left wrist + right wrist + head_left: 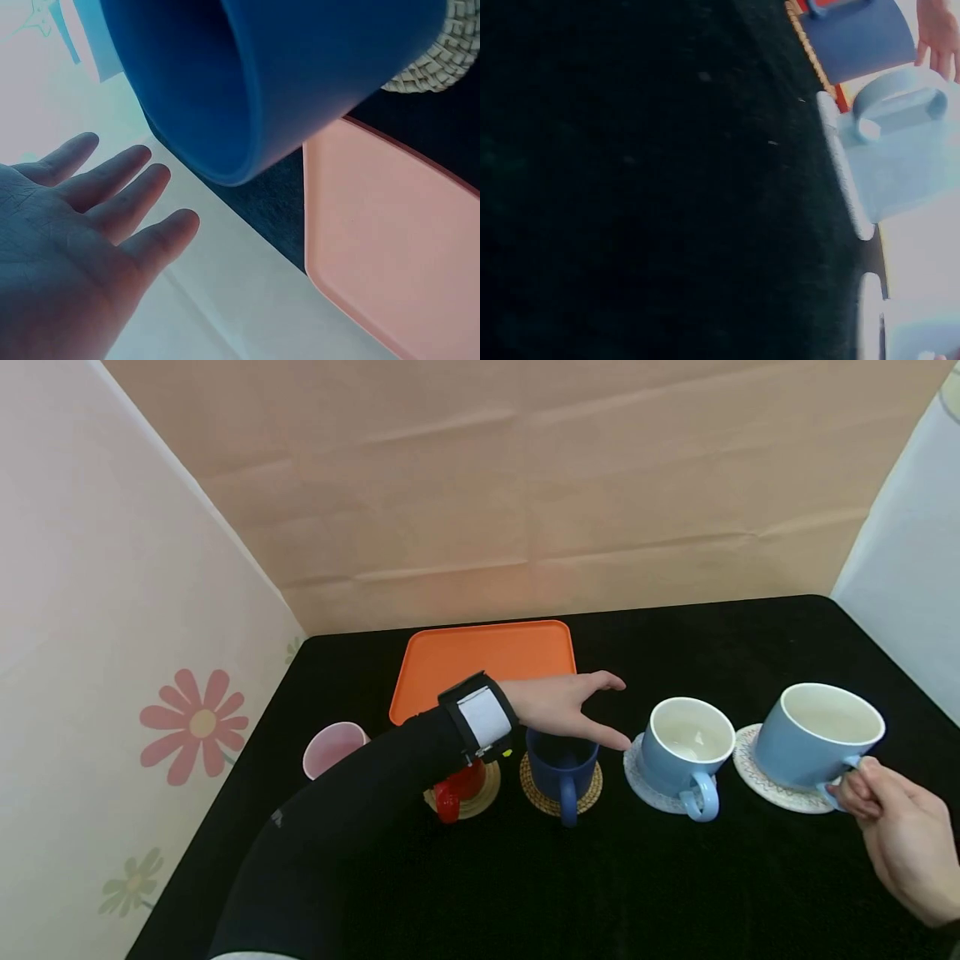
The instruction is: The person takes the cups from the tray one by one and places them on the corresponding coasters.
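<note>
In the head view, my right hand (pixel 903 839) pinches the handle of the large light blue mug (pixel 795 752) at the far right. That mug is at a patterned white coaster (pixel 780 792); whether it is slightly lifted I cannot tell. My left hand (pixel 562 703) reaches across above the dark blue mug (pixel 558 781), thumb and fingers spread and holding nothing. Its thumb tip points toward a smaller light blue mug (pixel 678 752) on a white coaster (pixel 645 785). In the left wrist view, the straight-fingered left hand (pixel 90 232) is beside the dark blue mug (pixel 330 75).
Behind the mugs lies an orange tray (pixel 480 656) on the black tabletop (pixel 525 893). A red mug (pixel 453 793) on a round coaster (pixel 483 797) and a pink cup (pixel 330 752) are partly hidden by my left sleeve. The dark blue mug stands on a woven coaster (pixel 540 797).
</note>
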Demonstrator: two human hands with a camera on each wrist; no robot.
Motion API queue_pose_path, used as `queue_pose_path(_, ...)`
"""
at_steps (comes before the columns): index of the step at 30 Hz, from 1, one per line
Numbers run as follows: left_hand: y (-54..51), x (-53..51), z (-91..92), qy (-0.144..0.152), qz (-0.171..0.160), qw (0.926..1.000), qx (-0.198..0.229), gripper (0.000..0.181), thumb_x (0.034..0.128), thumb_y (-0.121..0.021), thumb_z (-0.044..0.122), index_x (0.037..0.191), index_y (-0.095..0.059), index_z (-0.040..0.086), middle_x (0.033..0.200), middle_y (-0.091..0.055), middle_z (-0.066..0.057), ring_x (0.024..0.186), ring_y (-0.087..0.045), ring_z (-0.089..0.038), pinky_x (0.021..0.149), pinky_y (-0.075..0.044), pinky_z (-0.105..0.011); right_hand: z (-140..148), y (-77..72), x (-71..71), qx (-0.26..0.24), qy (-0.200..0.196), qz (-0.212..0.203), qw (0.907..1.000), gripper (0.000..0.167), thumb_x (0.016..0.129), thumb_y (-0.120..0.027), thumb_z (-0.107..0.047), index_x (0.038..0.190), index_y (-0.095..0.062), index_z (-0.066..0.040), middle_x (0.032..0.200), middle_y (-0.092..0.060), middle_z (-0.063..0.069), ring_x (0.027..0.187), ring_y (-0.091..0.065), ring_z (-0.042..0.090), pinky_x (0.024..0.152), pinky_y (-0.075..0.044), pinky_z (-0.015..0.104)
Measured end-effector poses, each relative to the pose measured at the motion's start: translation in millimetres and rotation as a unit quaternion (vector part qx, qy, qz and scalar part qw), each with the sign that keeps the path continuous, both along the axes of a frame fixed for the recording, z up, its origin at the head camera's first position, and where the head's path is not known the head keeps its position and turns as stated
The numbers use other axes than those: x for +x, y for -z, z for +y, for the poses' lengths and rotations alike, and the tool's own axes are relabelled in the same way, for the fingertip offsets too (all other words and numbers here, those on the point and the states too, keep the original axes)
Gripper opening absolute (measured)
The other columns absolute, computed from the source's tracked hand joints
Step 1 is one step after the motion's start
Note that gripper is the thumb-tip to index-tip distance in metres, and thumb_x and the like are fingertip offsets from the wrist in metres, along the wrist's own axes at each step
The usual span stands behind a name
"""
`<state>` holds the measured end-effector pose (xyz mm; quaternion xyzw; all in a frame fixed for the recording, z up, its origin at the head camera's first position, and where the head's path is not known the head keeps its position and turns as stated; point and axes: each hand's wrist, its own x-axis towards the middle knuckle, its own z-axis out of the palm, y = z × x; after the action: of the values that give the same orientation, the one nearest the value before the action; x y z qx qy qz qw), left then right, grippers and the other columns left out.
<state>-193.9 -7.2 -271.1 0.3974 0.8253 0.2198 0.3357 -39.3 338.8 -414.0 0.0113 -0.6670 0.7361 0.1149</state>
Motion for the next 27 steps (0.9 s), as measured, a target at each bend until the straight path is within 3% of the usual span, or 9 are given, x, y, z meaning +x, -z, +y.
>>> queue_pose_path(5, -1.2, 0.8, -2.2, -0.004, -0.009, 0.9999, 0.006, 0.078, 0.0914, -0.064, 0.044, 0.153, -0.023, 0.018, 0.158, -0.023, -0.004, 0.139, -0.03, -0.015, 0.108, -0.032, -0.031, -3, 3.8, 4.9, 0.026, 0.009, -0.004, 0.9996, 0.04, 0.108, -0.028, -0.017, 0.074, -0.039, -0.001, 0.067, -0.03, 0.005, 0.064, -0.028, 0.02, 0.063, -0.02, 0.03)
queue_pose_path(7, -1.1, 0.3, -3.1, -0.006, -0.009, 0.9999, 0.007, 0.078, 0.0914, -0.064, 0.043, 0.153, -0.023, 0.018, 0.158, -0.023, -0.004, 0.139, -0.03, -0.016, 0.108, -0.032, -0.031, -3, 1.6, 6.0, 0.112, 0.018, -0.019, 0.9934, 0.04, 0.108, -0.025, -0.017, 0.076, -0.04, 0.002, 0.068, -0.032, 0.004, 0.066, -0.03, 0.018, 0.062, -0.022, 0.029)
queue_pose_path(9, -0.6, -0.8, -3.7, -0.007, -0.005, 0.9999, 0.008, 0.078, 0.0914, -0.064, 0.043, 0.153, -0.023, 0.018, 0.158, -0.023, -0.005, 0.139, -0.03, -0.016, 0.108, -0.032, -0.031, -1, -3.3, 6.0, 0.206, 0.024, -0.051, 0.977, 0.041, 0.108, -0.021, -0.017, 0.081, -0.042, 0.004, 0.07, -0.037, 0.003, 0.069, -0.034, 0.015, 0.062, -0.026, 0.026)
queue_pose_path(12, 0.2, -2.6, -5.1, -0.008, -0.001, 0.9999, 0.009, 0.077, 0.0915, -0.064, 0.043, 0.152, -0.023, 0.017, 0.158, -0.023, -0.005, 0.14, -0.03, -0.016, 0.109, -0.032, -0.032, 9, -14.1, 1.0, 0.33, -0.006, -0.12, 0.9362, 0.045, 0.108, -0.014, -0.02, 0.089, -0.046, 0.006, 0.076, -0.044, 0.003, 0.073, -0.042, 0.01, 0.062, -0.033, 0.021)
queue_pose_path(15, 1.0, -3.8, -6.8, -0.012, -0.001, 0.9999, 0.01, 0.077, 0.0917, -0.064, 0.042, 0.152, -0.023, 0.018, 0.158, -0.023, -0.004, 0.14, -0.028, -0.016, 0.11, -0.03, -0.033, 24, -20.4, -6.7, 0.325, -0.084, -0.184, 0.924, 0.051, 0.108, -0.011, -0.026, 0.095, -0.048, 0.006, 0.081, -0.047, 0.006, 0.076, -0.049, 0.013, 0.064, -0.042, 0.022)
queue_pose_path(17, 1.6, -4.3, -7.4, -0.016, -0.003, 0.9998, 0.011, 0.077, 0.0917, -0.064, 0.042, 0.152, -0.023, 0.018, 0.158, -0.023, -0.004, 0.141, -0.027, -0.016, 0.11, -0.029, -0.034, 33, -18.5, -11.2, 0.283, -0.137, -0.199, 0.9282, 0.051, 0.108, -0.01, -0.029, 0.094, -0.046, 0.004, 0.081, -0.044, 0.006, 0.077, -0.049, 0.017, 0.066, -0.045, 0.025)
queue_pose_path(20, 1.2, -4.2, -8.0, -0.021, -0.008, 0.9996, 0.015, 0.078, 0.0918, -0.064, 0.041, 0.153, -0.022, 0.018, 0.159, -0.022, -0.005, 0.141, -0.027, -0.017, 0.11, -0.029, -0.034, 41, -8.9, -12.7, 0.189, -0.182, -0.179, 0.9481, 0.046, 0.108, -0.012, -0.029, 0.089, -0.042, -0.001, 0.077, -0.039, 0.006, 0.079, -0.047, 0.021, 0.07, -0.047, 0.025)
queue_pose_path(23, 0.0, -4.4, -8.1, -0.024, -0.008, 0.9996, 0.015, 0.079, 0.0918, -0.063, 0.042, 0.153, -0.019, 0.019, 0.159, -0.021, -0.006, 0.141, -0.028, -0.019, 0.11, -0.03, -0.036, 40, -2.8, -10.9, 0.134, -0.188, -0.158, 0.96, 0.042, 0.108, -0.014, -0.029, 0.086, -0.039, -0.004, 0.074, -0.035, 0.006, 0.079, -0.046, 0.021, 0.073, -0.047, 0.022)
queue_pose_path(27, -0.4, -5.4, -9.8, -0.027, -0.002, 0.9996, 0.011, 0.08, 0.0916, -0.063, 0.043, 0.153, -0.018, 0.019, 0.159, -0.021, -0.006, 0.141, -0.027, -0.022, 0.11, -0.031, -0.038, 34, 0.1, -8.6, 0.098, -0.171, -0.149, 0.969, 0.042, 0.108, -0.016, -0.031, 0.084, -0.038, -0.004, 0.073, -0.033, 0.006, 0.078, -0.046, 0.02, 0.074, -0.047, 0.02)
